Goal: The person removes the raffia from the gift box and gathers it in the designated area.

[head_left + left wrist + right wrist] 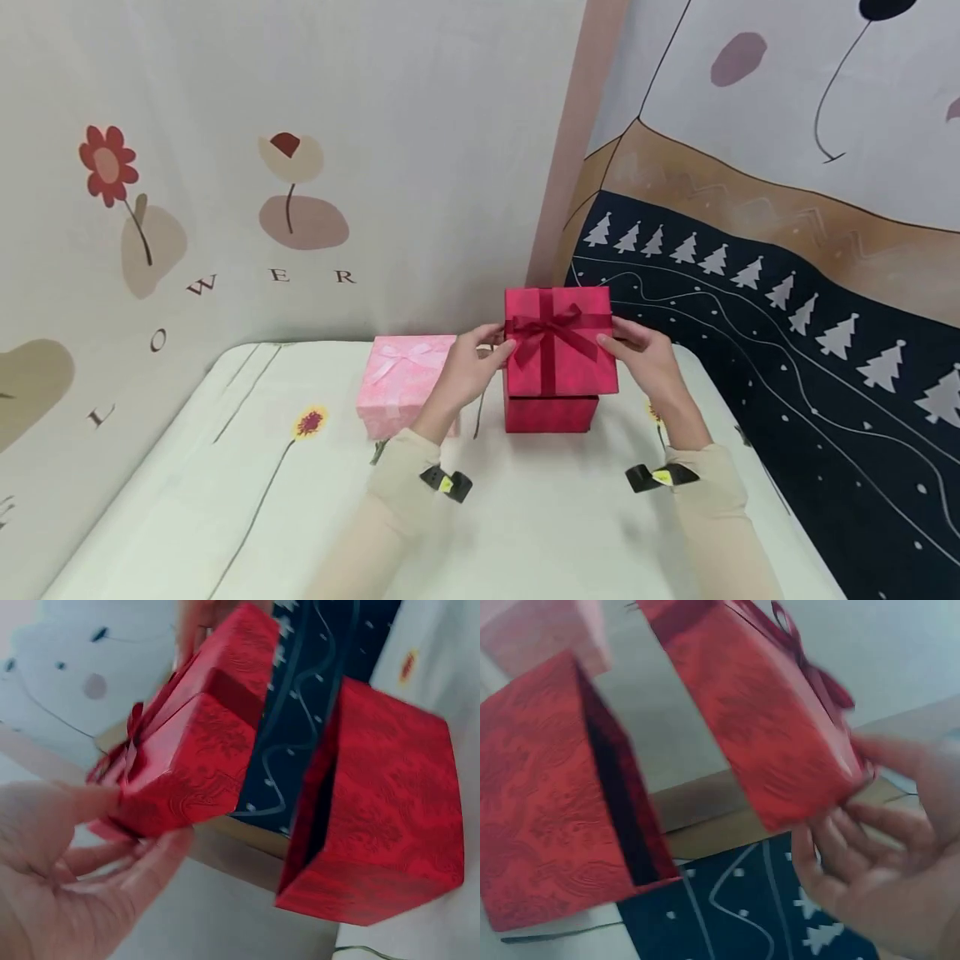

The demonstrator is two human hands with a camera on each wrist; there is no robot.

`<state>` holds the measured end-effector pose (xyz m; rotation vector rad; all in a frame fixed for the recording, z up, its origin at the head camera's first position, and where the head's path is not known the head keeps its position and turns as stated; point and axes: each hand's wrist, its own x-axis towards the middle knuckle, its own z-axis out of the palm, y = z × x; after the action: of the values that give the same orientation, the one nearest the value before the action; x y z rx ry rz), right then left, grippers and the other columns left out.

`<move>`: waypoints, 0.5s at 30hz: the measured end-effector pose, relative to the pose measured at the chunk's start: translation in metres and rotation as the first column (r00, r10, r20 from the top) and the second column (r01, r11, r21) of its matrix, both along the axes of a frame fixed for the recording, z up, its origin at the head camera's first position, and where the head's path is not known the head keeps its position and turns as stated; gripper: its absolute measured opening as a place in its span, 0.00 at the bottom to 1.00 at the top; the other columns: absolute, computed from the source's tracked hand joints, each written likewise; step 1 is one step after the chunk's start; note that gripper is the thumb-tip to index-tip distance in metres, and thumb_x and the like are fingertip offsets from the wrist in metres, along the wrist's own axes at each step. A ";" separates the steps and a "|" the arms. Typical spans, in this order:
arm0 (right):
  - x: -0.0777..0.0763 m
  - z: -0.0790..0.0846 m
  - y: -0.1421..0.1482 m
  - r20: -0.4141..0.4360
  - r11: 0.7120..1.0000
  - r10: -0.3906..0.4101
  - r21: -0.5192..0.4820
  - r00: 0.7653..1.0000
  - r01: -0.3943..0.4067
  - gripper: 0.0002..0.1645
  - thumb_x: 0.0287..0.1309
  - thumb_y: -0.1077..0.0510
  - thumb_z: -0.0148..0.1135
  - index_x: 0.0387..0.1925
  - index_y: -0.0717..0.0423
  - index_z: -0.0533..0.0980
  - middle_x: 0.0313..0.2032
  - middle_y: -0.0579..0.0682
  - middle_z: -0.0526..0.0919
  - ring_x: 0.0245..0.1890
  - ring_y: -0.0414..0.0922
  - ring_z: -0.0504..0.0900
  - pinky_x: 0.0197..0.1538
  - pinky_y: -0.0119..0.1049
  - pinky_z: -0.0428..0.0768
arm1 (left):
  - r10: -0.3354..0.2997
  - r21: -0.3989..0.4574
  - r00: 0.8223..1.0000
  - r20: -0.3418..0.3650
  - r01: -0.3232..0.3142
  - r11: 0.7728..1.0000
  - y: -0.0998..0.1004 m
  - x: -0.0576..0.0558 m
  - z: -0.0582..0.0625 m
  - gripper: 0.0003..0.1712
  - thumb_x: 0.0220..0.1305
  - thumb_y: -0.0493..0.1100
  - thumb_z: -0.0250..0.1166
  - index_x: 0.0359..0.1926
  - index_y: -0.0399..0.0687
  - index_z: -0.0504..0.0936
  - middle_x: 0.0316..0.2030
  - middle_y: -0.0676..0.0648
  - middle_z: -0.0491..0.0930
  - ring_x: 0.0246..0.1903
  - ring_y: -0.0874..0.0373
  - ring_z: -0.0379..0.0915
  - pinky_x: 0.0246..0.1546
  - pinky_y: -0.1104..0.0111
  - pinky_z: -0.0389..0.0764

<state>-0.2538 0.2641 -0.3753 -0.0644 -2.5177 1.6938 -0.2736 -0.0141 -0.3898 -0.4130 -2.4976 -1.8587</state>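
A red gift box lid (pixel 577 367) with a dark red ribbon bow (pixel 551 327) is held between both hands. My left hand (pixel 472 367) pinches its left side, thumb on top and fingers beneath, as the left wrist view shows. On the opposite side my right hand (pixel 651 362) grips the lid in the same way. Below the lid stands the red box base (pixel 551 415), its mouth facing up. Both wrist views show a gap between lid and base, with the dark inside of the base (pixel 394 802) partly visible.
A pink gift box (pixel 405 379) with a pale bow stands left of the red base, partly behind my left arm. Both boxes are on a white cloth (pixel 540 517) printed with flowers. Patterned hangings (pixel 420 167) rise behind, and a dark one with trees (pixel 795 375) is at the right.
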 end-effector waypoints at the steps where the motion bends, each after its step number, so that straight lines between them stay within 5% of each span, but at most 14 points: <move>1: 0.007 0.003 0.004 -0.007 1.000 0.024 0.000 1.000 -0.024 0.41 0.71 0.45 0.65 0.77 0.55 0.64 0.65 0.62 0.76 0.64 0.56 0.77 0.70 0.51 0.73 | -0.016 0.018 1.000 -0.004 0.016 1.000 -0.003 0.006 0.002 0.29 0.72 0.44 0.67 0.70 0.42 0.75 0.53 0.43 0.81 0.50 0.50 0.83 0.51 0.59 0.86; 5: 0.034 0.006 0.019 -0.053 0.991 0.133 0.027 0.990 -0.132 0.40 0.69 0.48 0.67 0.76 0.57 0.66 0.62 0.62 0.79 0.56 0.45 0.83 0.62 0.38 0.80 | -0.142 0.047 0.989 -0.049 0.144 0.988 -0.015 0.028 0.004 0.32 0.69 0.44 0.71 0.71 0.48 0.74 0.55 0.46 0.81 0.53 0.51 0.81 0.55 0.59 0.84; 8: 0.052 0.002 0.028 -0.111 0.968 0.252 0.038 0.961 -0.249 0.36 0.67 0.58 0.69 0.72 0.62 0.69 0.59 0.61 0.81 0.51 0.38 0.84 0.53 0.32 0.84 | -0.269 0.018 0.957 -0.108 0.273 0.962 -0.024 0.042 0.000 0.32 0.67 0.43 0.72 0.70 0.50 0.74 0.56 0.48 0.81 0.54 0.53 0.80 0.57 0.61 0.83; 11: 0.069 -0.005 0.032 -0.155 0.928 0.370 0.109 0.916 -0.356 0.32 0.61 0.65 0.73 0.65 0.62 0.75 0.55 0.54 0.83 0.51 0.38 0.83 0.52 0.35 0.84 | -0.387 -0.071 0.900 -0.202 0.380 0.922 -0.033 0.053 -0.009 0.30 0.66 0.41 0.73 0.68 0.51 0.76 0.56 0.51 0.81 0.54 0.56 0.79 0.55 0.63 0.83; 15: 0.086 -0.013 0.031 -0.136 0.851 0.469 0.336 0.873 -0.404 0.22 0.54 0.61 0.79 0.50 0.48 0.82 0.46 0.41 0.85 0.47 0.41 0.81 0.50 0.39 0.83 | -0.495 -0.269 0.787 -0.368 0.419 0.867 -0.044 0.066 -0.027 0.26 0.64 0.37 0.74 0.62 0.48 0.79 0.54 0.51 0.82 0.51 0.58 0.79 0.51 0.64 0.84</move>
<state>-0.1678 0.2946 -0.3887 0.7357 -2.7216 1.3150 -0.2075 -0.0583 -0.4169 -1.3845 -2.3837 -1.4274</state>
